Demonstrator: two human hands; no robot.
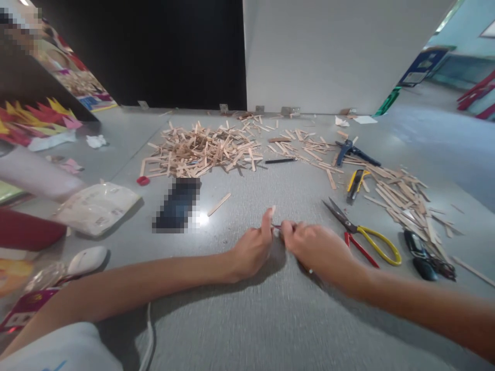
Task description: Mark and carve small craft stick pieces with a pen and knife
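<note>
My left hand [251, 251] is closed just right of the middle of the tabletop, its thumb pointing up. My right hand [315, 248] is closed beside it, fingertips almost meeting the left ones. A thin, dark reddish piece [277, 226] shows between the two hands; its kind is too small to tell, and the fingers hide most of it. Under the right wrist a small bright glint shows. Yellow-handled scissors [358, 229] lie open beyond the right hand, partly over a red-handled tool [360, 250]. A single wooden craft stick [219, 204] lies beyond the left hand.
A heap of craft sticks [204, 149] spreads at the back, with more sticks [410, 201] at right. A yellow cutter knife [356, 185], dark blue pliers-like tool [356, 152], black corded item [425, 257], blurred phone-like slab [178, 204], plastic packet [100, 206] and white mouse [88, 259] surround the hands.
</note>
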